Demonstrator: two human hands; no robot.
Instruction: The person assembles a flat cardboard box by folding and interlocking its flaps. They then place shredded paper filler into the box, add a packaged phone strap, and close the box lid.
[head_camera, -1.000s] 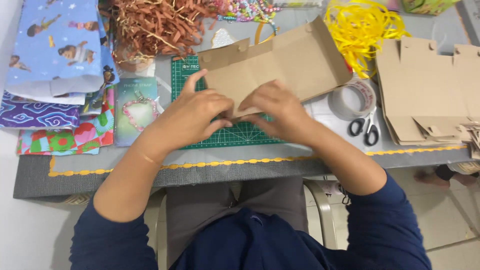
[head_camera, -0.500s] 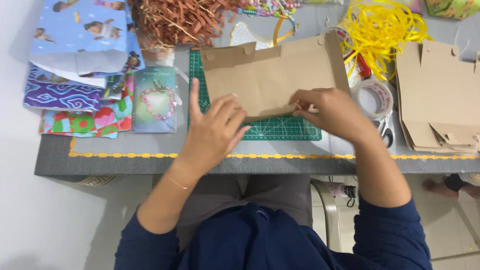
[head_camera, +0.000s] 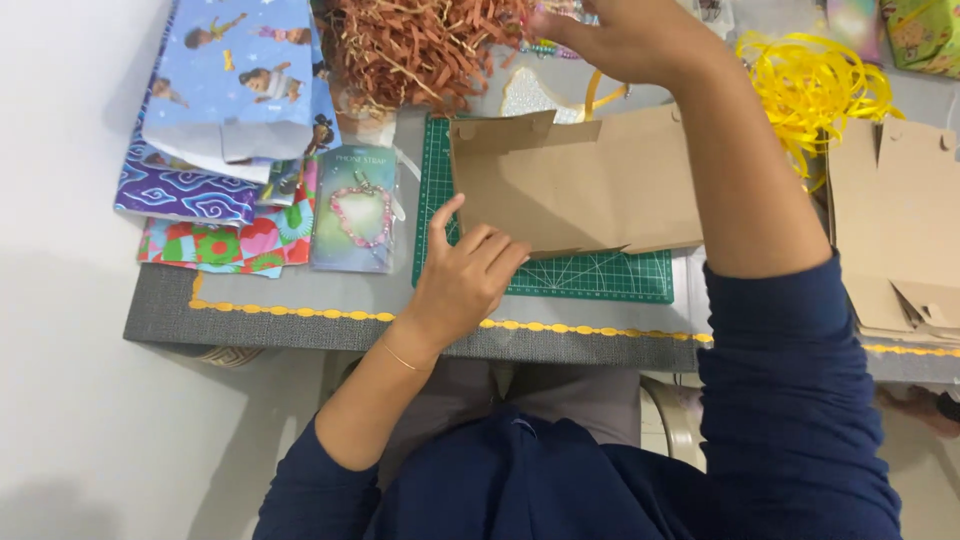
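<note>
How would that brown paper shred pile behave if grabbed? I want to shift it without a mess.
The paper shred pile is a loose tangle of thin strips, so probably very light and floppy. Strands stick out at its edges, so some would likely drop off when lifted.

The grey worktop (head_camera: 300, 320) carries a green cutting mat (head_camera: 560, 275) under the left grip (head_camera: 465, 280), with wrapping papers (head_camera: 215, 130) left of it.

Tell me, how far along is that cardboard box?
Done: the box is creased but lies flat on the green mat. In hand: the left hand steadies it; the right hand reaches toward the beads. Left: it is neither stood up nor filled.
</note>
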